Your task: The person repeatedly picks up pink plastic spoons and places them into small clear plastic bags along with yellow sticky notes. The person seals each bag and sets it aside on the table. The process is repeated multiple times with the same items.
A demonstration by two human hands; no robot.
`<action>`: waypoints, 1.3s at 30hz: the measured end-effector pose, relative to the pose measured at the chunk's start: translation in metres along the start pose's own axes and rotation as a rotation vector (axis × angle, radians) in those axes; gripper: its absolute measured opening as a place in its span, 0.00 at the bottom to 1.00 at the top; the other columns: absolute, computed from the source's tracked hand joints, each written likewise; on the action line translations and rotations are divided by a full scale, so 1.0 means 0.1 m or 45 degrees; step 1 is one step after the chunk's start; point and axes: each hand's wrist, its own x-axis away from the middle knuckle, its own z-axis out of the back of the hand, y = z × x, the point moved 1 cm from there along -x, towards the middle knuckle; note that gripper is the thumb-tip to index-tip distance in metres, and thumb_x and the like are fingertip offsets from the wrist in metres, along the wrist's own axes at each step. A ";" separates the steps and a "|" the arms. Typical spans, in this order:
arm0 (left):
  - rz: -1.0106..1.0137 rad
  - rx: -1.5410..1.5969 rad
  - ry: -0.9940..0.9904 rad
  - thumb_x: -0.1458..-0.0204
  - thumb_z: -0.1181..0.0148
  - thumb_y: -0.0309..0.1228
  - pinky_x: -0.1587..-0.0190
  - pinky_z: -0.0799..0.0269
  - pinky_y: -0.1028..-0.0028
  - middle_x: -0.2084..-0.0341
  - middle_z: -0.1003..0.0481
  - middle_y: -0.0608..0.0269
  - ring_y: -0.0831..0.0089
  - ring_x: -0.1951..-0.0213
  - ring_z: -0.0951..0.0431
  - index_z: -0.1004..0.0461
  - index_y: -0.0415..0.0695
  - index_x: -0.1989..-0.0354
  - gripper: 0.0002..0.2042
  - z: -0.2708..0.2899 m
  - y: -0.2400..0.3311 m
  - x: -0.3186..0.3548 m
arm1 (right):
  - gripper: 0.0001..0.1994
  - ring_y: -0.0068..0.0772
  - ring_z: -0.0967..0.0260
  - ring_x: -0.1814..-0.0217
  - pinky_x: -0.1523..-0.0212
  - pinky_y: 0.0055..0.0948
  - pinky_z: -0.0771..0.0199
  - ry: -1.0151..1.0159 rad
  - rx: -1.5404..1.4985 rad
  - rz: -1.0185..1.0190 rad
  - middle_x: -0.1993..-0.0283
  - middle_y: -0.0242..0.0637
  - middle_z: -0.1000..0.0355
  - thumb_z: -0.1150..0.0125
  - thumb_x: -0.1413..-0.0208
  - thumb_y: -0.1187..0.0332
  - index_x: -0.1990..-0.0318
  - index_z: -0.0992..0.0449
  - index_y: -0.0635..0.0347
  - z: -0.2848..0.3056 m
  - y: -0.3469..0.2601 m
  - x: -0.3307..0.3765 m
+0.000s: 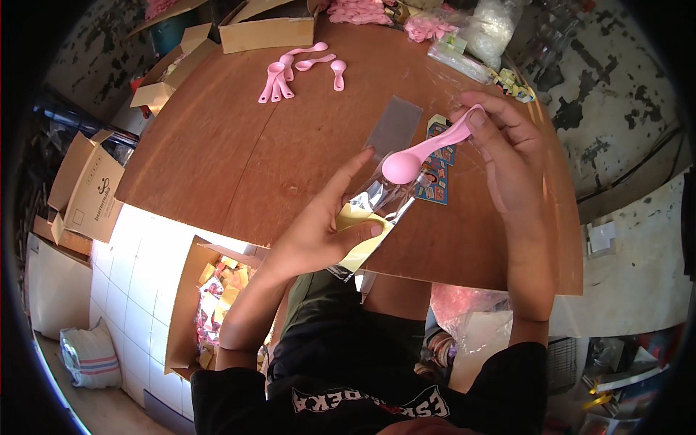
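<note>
Between the fingers and thumb of my right hand is the handle of a pink plastic measuring spoon; its round bowl points left and down. My left hand grips a clear plastic bag with a yellow card inside. The spoon's bowl is at the bag's upper end; whether it is inside the opening I cannot tell. Beyond the bag lie flat clear sleeves. Blue printed cards rest on the table, partly behind the spoon.
Several pink spoons lie toward the far side of the brown wooden table. Cardboard boxes and bagged pink pieces line its far edge. Below, at left, a carton holds many yellow-and-pink packets. A white sack stands on the floor.
</note>
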 end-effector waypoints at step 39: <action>-0.007 0.132 0.049 0.45 0.36 0.21 0.47 0.31 0.75 0.50 0.23 0.48 0.72 0.47 0.25 0.52 0.41 0.28 0.39 0.07 0.19 0.15 | 0.12 0.20 0.26 0.62 0.58 0.19 0.24 -0.299 0.052 -0.328 0.63 0.34 0.24 0.31 0.45 0.75 0.55 0.24 0.66 -0.59 -0.05 0.09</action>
